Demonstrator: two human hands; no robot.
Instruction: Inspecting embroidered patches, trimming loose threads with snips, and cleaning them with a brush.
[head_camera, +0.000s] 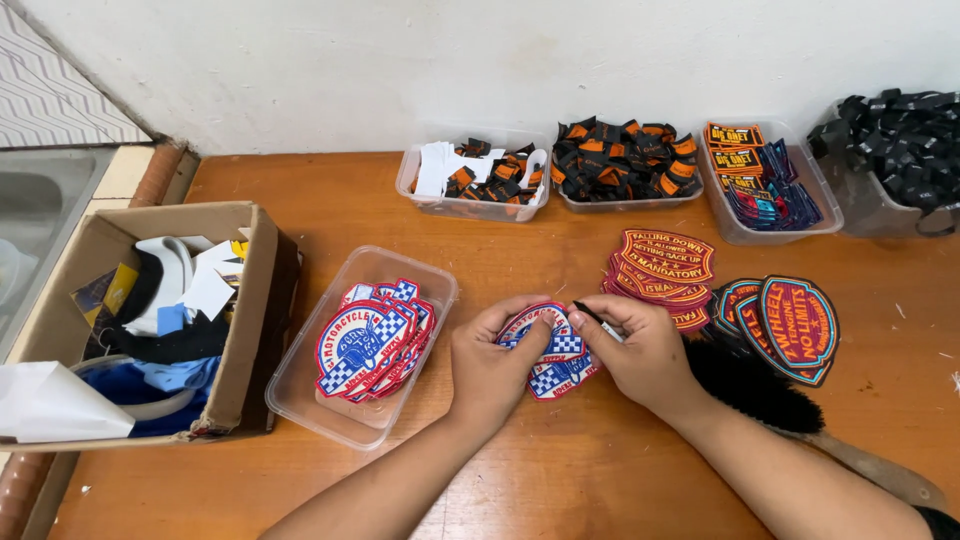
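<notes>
Cardboard box (240, 300) at table (560, 480) left edge; tub of patches (300, 385) just right of it. Four label bins (470, 205) along back wall. Patch stacks (660, 265) right of centre, brush (760, 385) in front.

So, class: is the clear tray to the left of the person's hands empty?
No: the clear tray holds a fanned stack of red, white and blue checkered patches.

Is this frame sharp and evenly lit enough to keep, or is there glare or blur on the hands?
Head view: even soft light, no glare; left hand, right hand and patches sharp; faint shadows on table; edges bow slightly.
</notes>
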